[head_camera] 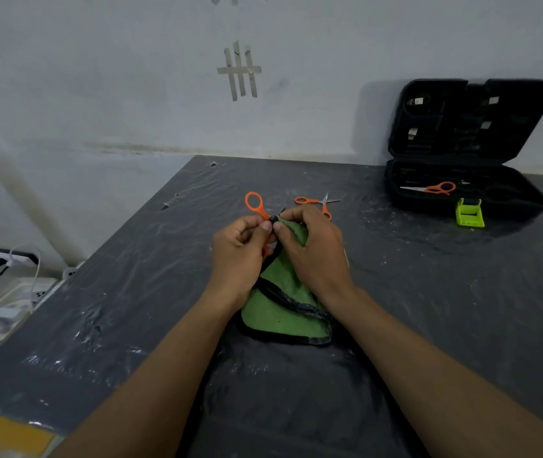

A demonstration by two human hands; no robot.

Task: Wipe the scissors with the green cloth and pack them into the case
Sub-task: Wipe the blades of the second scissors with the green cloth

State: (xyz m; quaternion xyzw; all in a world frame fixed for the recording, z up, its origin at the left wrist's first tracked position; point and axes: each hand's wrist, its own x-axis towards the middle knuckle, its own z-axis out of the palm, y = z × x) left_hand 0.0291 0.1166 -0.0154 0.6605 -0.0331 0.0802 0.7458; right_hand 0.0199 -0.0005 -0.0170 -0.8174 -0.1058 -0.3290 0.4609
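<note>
My left hand [242, 249] grips a pair of orange-handled scissors [254, 204]; one handle loop sticks up above my fingers. My right hand [313, 249] pinches the green cloth [283, 312] around the blades, which are hidden inside it. The cloth has a black border and hangs down onto the table between my wrists. A second pair of orange scissors [318, 203] lies partly spread on the table just beyond my right hand. A third pair [435, 188] lies in the lower half of the black case [461, 201], which stands with its lid up at the far right.
A lime-green plastic piece [469, 213] stands in front of the case. The dark table [131, 292] is covered with wrinkled plastic film. Its left edge drops to a floor with a power strip [15, 257] and cables. A white wall stands behind.
</note>
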